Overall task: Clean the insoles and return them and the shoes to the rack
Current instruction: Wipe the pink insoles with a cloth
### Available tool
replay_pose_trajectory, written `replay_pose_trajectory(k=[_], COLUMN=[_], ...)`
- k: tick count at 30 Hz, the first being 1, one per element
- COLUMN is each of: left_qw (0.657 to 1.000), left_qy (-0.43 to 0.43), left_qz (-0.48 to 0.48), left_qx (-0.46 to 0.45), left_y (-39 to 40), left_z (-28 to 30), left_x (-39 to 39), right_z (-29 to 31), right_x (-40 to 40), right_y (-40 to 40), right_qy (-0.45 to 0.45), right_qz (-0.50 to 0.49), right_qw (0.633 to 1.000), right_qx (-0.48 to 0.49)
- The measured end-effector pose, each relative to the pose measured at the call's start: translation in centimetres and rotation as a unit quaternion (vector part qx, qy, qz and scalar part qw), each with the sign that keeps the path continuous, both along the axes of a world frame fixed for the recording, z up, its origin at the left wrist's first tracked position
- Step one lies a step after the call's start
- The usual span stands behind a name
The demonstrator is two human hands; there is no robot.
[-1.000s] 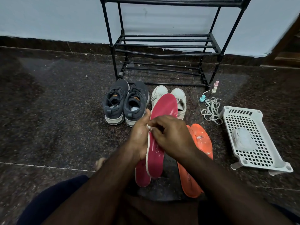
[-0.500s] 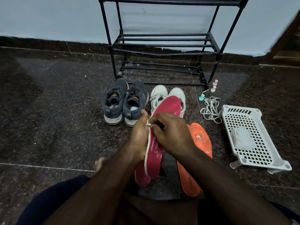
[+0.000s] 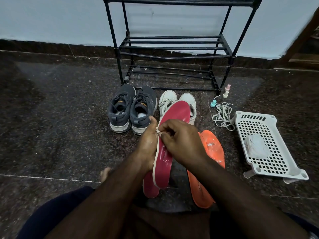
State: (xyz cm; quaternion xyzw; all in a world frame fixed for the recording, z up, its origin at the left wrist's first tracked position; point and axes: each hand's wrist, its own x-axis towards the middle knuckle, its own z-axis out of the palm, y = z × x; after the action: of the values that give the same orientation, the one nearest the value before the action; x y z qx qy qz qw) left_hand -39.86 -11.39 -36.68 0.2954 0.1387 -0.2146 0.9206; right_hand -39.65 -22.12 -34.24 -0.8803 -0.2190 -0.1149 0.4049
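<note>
My left hand (image 3: 148,144) holds a red insole (image 3: 174,114) upright by its left edge. My right hand (image 3: 183,144) pinches a small white scrap at that edge, fingers closed over the insole's face. A second red insole (image 3: 150,187) lies on the floor beneath it. Two orange insoles (image 3: 213,149) with white smears lie to the right, partly under my right forearm. A dark grey pair of shoes (image 3: 132,109) and a white pair (image 3: 168,100) stand in front of the empty black rack (image 3: 172,47).
A white perforated plastic tray (image 3: 276,152) holding a white wad sits on the floor at right. White laces (image 3: 222,116) and small pastel pegs (image 3: 226,94) lie by the rack's right leg. The floor is dark granite; a wall stands behind the rack.
The red insole has tilted so its tip leans further right over the white shoes. Both hands have shifted slightly up along its edge, keeping their grip.
</note>
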Motion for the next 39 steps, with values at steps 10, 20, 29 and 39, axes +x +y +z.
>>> replay_pose_trajectory(k=[10, 20, 29, 39], left_qw=[1.0, 0.996, 0.994, 0.997], left_qy=[0.006, 0.004, -0.031, 0.001], left_qz=[0.011, 0.017, -0.032, -0.014], left_qx=[0.025, 0.09, 0.101, 0.082], left_y=[-0.6, -0.4, 0.4, 0.5], left_z=[-0.2, -0.6, -0.3, 0.4], left_x=[-0.1, 0.2, 0.2, 0.0], right_z=[0.0, 0.0, 3.6, 2.2], right_x=[0.5, 2.2, 3.7, 3.7], right_y=[-0.3, -1.0, -4.4, -4.8], right_qy=[0.015, -0.069, 0.159, 0.029], right_qz=[-0.008, -0.045, -0.036, -0.054], right_qw=[1.0, 0.996, 0.937, 0.995], right_qx=[-0.009, -0.023, 0.309, 0.075])
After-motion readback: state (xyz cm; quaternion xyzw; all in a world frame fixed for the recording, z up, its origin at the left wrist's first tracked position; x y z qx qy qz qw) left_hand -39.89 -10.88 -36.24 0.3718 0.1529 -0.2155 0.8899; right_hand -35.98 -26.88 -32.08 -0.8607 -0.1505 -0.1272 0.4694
